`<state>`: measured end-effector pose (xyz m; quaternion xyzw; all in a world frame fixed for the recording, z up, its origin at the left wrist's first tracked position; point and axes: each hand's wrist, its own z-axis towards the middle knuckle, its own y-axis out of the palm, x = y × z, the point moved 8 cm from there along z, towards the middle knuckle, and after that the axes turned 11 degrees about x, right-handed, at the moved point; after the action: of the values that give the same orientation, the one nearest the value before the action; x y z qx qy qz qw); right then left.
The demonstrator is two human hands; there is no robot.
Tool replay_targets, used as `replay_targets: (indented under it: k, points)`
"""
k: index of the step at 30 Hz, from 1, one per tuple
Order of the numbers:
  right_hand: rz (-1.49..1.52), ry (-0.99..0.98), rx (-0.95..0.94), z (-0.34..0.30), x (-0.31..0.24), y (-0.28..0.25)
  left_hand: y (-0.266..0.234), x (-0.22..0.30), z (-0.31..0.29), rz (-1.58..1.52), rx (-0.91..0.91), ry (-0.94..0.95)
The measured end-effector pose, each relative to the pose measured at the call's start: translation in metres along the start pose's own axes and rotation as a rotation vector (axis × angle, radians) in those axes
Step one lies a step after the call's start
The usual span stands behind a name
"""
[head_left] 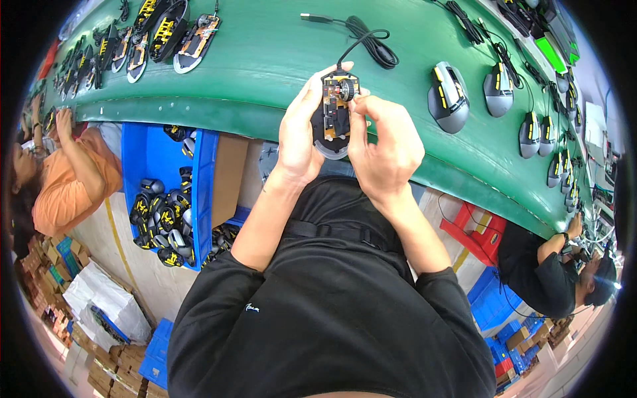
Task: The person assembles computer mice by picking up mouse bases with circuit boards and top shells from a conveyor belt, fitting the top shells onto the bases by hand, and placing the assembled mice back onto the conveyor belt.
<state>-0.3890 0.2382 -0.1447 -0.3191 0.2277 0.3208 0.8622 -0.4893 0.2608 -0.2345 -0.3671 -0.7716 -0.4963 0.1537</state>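
An opened computer mouse (336, 114) is held just over the near edge of the green bench, its brown circuit board and dark scroll wheel (347, 89) exposed. My left hand (302, 129) wraps round its left side, with the fingertips showing behind the top end. Thumb and forefinger of my right hand (385, 136) are pinched together against the board's right edge, beside the wheel. Whatever lies between those fingertips is hidden. From the top of the mouse a black cable (368, 41) runs to a tied coil on the bench, ending in a USB plug (314, 18).
Several grey mice (448, 97) line the green bench (259, 73) on the right. Opened mouse bases (197, 43) and black-and-yellow shells (169, 30) lie at left. A blue bin (207, 192) of shells stands below. Co-workers sit at left (79, 172) and right (541, 272).
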Motion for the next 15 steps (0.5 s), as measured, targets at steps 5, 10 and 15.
replay_targets:
  k: [5, 10, 15]
  points:
    - [-0.258, -0.347, -0.337, -0.013, -0.025, 0.028, -0.006, -0.005, 0.006, 0.000, 0.048, 0.068]
    - [-0.343, -0.578, -0.660, -0.013, -0.028, 0.038, -0.016, -0.008, 0.016, -0.029, 0.064, 0.062]
    - [-0.026, -0.069, -0.228, 0.034, 0.040, -0.023, -0.019, -0.003, 0.020, -0.218, 0.034, -0.065]
